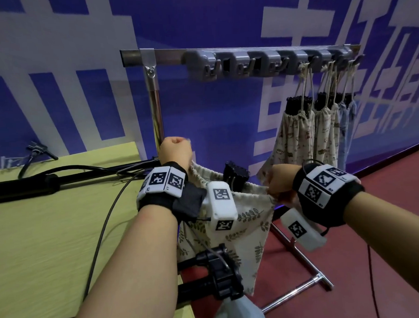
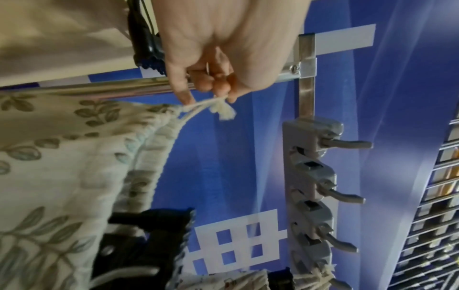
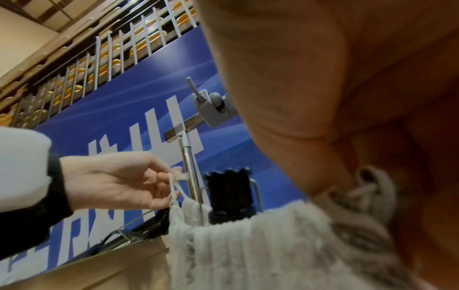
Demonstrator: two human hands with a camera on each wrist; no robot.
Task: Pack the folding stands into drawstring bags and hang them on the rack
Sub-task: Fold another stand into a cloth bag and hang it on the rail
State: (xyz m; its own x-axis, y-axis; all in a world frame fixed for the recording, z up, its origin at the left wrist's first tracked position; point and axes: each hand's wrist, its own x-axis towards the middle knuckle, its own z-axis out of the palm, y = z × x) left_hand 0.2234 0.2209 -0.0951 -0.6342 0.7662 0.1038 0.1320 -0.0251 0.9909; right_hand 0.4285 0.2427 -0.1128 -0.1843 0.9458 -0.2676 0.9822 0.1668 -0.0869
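Note:
A leaf-print drawstring bag (image 1: 242,227) hangs between my hands, off the table's right edge. A black folding stand (image 1: 235,177) pokes out of its gathered mouth. My left hand (image 1: 175,150) pinches the knotted drawstring end (image 2: 218,109) at the bag's left corner, beside the rack's upright pole. My right hand (image 1: 278,182) grips the bag's right corner and its cord (image 3: 365,190). The rack (image 1: 247,53) stands behind, its grey hooks (image 2: 345,144) on the left half bare. Packed bags (image 1: 296,133) hang from the hooks at the right.
A yellow-green table (image 1: 50,226) lies at the left with black cables and a black tripod (image 1: 216,276) across it. The rack's chrome foot (image 1: 304,253) runs over the red floor. A blue printed wall stands behind the rack.

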